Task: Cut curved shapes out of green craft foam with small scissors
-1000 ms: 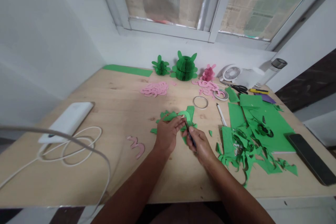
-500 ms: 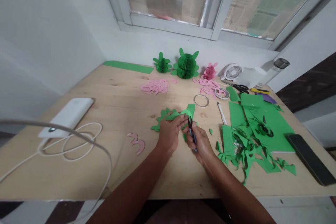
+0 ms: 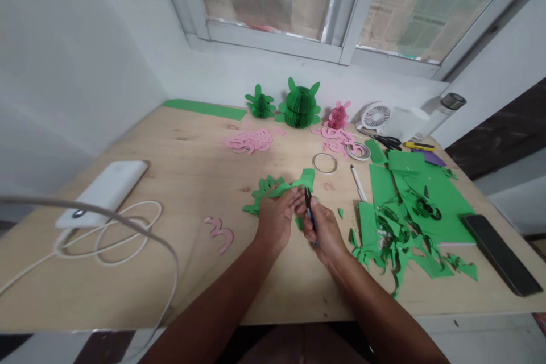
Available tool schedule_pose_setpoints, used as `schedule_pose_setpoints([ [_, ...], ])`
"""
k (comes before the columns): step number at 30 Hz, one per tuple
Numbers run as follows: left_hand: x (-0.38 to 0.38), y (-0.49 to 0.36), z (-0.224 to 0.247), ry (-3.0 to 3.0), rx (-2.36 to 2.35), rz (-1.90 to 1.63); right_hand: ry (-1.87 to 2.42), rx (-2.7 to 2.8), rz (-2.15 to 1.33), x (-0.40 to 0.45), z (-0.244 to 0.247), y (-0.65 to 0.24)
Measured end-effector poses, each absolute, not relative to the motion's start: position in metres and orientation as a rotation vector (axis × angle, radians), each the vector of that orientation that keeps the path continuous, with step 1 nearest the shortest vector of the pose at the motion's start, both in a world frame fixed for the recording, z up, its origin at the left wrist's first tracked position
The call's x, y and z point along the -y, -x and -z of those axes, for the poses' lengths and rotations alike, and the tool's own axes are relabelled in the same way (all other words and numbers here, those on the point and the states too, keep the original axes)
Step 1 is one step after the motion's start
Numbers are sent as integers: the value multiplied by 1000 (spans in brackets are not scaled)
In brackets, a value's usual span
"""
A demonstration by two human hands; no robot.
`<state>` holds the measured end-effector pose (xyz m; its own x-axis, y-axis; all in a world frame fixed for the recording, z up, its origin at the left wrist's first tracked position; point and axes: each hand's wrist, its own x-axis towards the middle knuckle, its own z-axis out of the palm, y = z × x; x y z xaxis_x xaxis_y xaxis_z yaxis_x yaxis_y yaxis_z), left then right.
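My left hand (image 3: 276, 213) pinches a piece of green paper (image 3: 307, 177) between thumb and fingers, over the middle of the table. In my right hand (image 3: 326, 227) is a pair of small dark scissors (image 3: 310, 210), its blades pointing away from me at the green paper, close to my left fingertips. How far the blades are parted is too small to tell. Cut green paper shapes (image 3: 259, 193) lie in a pile just beyond and left of my left hand. Left of my left forearm lies a pink paper cutout (image 3: 219, 234) with a curved, 3-like outline.
Green scraps (image 3: 398, 244) and green sheets (image 3: 452, 205) cover the right side, beside a phone (image 3: 501, 253). Pink cutouts (image 3: 249, 140), a tape ring (image 3: 325, 163), a pen (image 3: 358, 183) and paper figures (image 3: 300, 107) sit farther back. A power bank (image 3: 102, 192) with a cable is at left.
The whole view has shifted slightly. My hands keep nearly the same place, and the green paper and scissors have turned very little between them.
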<state>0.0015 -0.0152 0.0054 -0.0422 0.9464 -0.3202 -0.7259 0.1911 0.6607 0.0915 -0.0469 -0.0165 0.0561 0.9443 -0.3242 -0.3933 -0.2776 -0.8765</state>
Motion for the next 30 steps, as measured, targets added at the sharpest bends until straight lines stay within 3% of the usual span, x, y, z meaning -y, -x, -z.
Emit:
schedule_pose_setpoints([
  [30,17,-1,-7,-299,-806,-1353,1274,721,-1430,44,18,-89],
])
